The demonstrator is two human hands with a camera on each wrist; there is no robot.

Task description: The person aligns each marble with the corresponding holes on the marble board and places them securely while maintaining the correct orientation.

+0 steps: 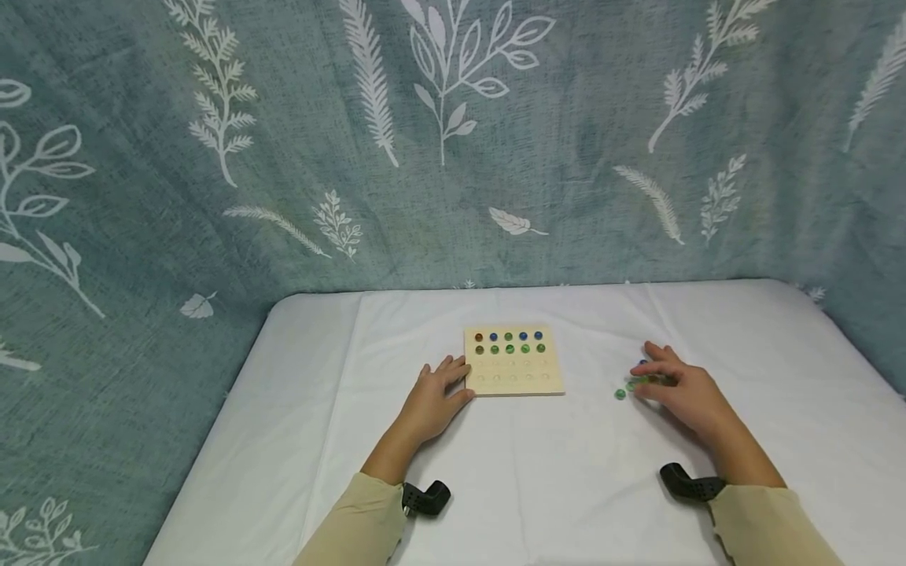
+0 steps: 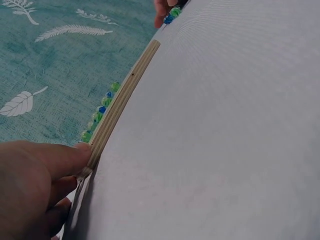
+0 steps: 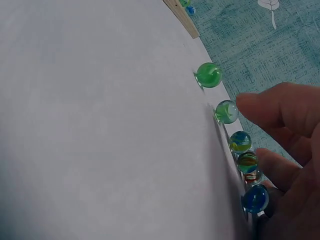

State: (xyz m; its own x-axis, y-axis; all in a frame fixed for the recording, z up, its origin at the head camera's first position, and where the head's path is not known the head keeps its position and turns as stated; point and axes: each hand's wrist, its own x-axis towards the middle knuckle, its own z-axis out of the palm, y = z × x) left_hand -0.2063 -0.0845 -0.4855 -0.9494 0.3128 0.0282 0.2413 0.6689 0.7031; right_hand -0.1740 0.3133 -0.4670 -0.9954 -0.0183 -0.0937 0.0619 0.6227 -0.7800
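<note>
A flat wooden board (image 1: 520, 387) with rows of small hollows lies on the white cloth. Glass marbles (image 1: 510, 349) fill its two far rows; the two near rows are bare. My left hand (image 1: 435, 401) rests at the board's left edge, the thumb touching the near left corner and the fingers extended. To the right, my right hand (image 1: 690, 397) hovers over loose marbles, thumb and fingers apart. In the right wrist view, a clear-green marble (image 3: 227, 112) lies by the thumb tip, a striped marble (image 3: 248, 162) by a fingertip, and a blue marble (image 3: 256, 198) lower down.
A single green marble (image 1: 620, 394) sits slightly left of the loose group. The white-covered table (image 1: 566, 487) ends at a teal leaf-patterned curtain (image 1: 425, 204) behind and at the sides. Black wrist cameras (image 1: 427, 498) are strapped on both forearms.
</note>
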